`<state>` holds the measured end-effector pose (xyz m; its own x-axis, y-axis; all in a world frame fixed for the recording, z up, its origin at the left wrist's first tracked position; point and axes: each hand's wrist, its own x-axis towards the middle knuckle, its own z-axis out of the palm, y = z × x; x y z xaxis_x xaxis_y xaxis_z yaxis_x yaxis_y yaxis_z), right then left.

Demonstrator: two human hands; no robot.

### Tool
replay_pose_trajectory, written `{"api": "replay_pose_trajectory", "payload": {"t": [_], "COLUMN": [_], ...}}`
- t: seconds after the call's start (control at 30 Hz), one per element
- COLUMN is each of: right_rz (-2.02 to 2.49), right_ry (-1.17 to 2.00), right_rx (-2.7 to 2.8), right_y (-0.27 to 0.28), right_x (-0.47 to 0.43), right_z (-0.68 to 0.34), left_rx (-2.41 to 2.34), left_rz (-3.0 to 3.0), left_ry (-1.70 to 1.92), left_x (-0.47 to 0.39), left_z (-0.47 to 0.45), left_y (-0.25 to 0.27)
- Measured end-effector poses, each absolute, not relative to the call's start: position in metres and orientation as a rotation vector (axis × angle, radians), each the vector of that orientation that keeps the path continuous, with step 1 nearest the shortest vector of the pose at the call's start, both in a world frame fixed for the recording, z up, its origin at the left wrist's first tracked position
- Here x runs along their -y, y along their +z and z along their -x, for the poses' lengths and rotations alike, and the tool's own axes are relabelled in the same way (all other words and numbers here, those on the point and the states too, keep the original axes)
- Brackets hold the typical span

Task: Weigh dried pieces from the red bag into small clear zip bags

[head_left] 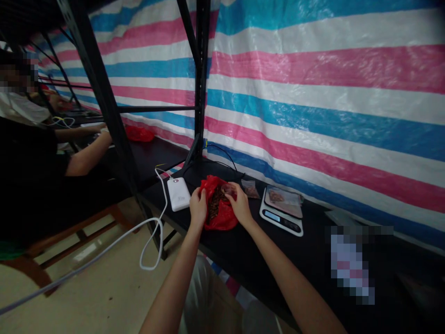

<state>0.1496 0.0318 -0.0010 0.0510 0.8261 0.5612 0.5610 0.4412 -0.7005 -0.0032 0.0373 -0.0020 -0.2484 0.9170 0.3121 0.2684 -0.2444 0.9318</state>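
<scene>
Your left hand [198, 205] pinches a red bag [224, 221] of brown pieces [216, 205], your right hand [240, 204] something clear [228, 188], near the table's [308, 257] front edge; striped sheeting [313, 106] behind.

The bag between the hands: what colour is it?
The bag is red, as the head view shows.

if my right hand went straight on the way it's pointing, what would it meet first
Most likely the brown pieces in the open red bag, just ahead of your right hand, though depth is unclear.
</scene>
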Motion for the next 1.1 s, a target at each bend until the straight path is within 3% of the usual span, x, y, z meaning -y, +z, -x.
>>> {"api": "replay_pose_trajectory", "payload": {"t": [0.23, 0.43, 0.53, 0.67, 0.83, 1.1], "right_rz": [1.228, 1.266, 1.243, 1.194, 1.227, 1.207], "right_ry": [0.204, 0.107, 0.074, 0.067, 0.046, 0.049], "right_rx": [1.430, 1.113, 0.925, 0.822, 0.787, 0.762], "right_y": [0.014, 0.027, 0.029, 0.024, 0.010, 0.008], "right_x": [-0.006, 0.032, 0.045, 0.048, 0.041, 0.044], "right_z": [-0.175, -0.266, -0.312, -0.340, -0.346, -0.349], "left_rx": [-1.578, -1.562, -1.261, -0.729, -0.590, -0.402], "left_rz": [-1.839, -2.044, -2.313, -2.743, -2.859, -2.589], "left_ry": [1.613, 1.846, 1.619, 1.051, 0.511, 0.832], "left_x": [-0.015, 0.014, 0.009, -0.023, -0.053, -0.058], "left_z": [0.015, -0.031, -0.091, -0.182, -0.243, -0.234], "left_y": [0.025, 0.071, 0.076, 0.063, 0.045, 0.045]}}
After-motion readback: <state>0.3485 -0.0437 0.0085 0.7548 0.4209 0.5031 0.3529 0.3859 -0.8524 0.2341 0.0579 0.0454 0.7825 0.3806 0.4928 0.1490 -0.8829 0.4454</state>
